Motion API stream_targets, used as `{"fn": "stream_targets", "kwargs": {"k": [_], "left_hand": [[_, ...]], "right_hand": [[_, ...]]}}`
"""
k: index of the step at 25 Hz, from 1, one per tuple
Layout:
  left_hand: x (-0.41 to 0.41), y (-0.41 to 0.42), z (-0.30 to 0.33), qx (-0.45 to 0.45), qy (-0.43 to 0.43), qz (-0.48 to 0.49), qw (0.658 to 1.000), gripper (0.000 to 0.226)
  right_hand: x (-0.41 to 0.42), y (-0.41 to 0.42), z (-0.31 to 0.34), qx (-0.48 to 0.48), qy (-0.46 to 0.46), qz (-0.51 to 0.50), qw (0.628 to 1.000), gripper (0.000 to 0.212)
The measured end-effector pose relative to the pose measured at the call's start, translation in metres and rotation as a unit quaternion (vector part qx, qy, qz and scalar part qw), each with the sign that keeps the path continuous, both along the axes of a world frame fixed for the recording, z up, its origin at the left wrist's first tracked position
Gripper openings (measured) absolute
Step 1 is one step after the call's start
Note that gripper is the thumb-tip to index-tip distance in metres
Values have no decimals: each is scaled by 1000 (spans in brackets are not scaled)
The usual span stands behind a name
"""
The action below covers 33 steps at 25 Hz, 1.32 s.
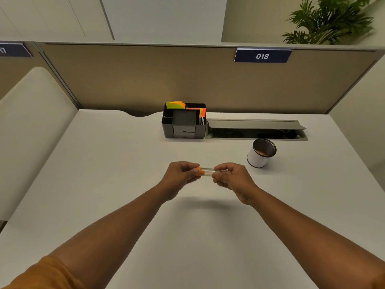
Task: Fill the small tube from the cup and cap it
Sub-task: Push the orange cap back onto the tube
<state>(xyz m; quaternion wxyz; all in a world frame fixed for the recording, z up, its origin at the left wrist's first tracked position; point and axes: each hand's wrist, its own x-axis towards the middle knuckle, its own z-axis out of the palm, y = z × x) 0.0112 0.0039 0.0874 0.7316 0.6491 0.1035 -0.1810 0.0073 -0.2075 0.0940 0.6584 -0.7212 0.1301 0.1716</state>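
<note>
A small clear tube (207, 171) lies level in the air above the white desk, held between both hands. Its orange cap (200, 171) is at the left end, pinched by the fingers of my left hand (180, 175). My right hand (231, 177) grips the tube's right end, which is hidden in the fingers. I cannot tell whether the tube holds anything. The cup (260, 153), white outside and dark inside with something brownish at the bottom, stands upright to the right and a little beyond my right hand.
A black desk organiser (184, 124) with sticky notes and markers stands at the back centre. Beside it on the right is an open cable tray (256, 130) set into the desk. A beige partition closes the back and sides.
</note>
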Motion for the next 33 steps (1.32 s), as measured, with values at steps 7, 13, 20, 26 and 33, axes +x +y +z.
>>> {"fn": "stream_targets", "kwargs": {"k": [7, 13, 20, 26, 33], "left_hand": [[24, 1, -10, 95, -14, -21, 995, 26], [36, 24, -59, 479, -102, -202, 848, 33], [85, 34, -94, 575, -151, -273, 756, 46], [132, 38, -113, 608, -223, -251, 720, 58], [147, 41, -121, 592, -274, -206, 729, 56]], "right_hand": [[29, 3, 2, -158, -1, 85, 984, 16], [77, 13, -1, -217, -67, 23, 974, 16], [167, 48, -7, -295, -207, 24, 933, 14], [228, 76, -30, -343, -297, 69, 889, 15], [257, 88, -52, -350, -339, 108, 867, 13]]}}
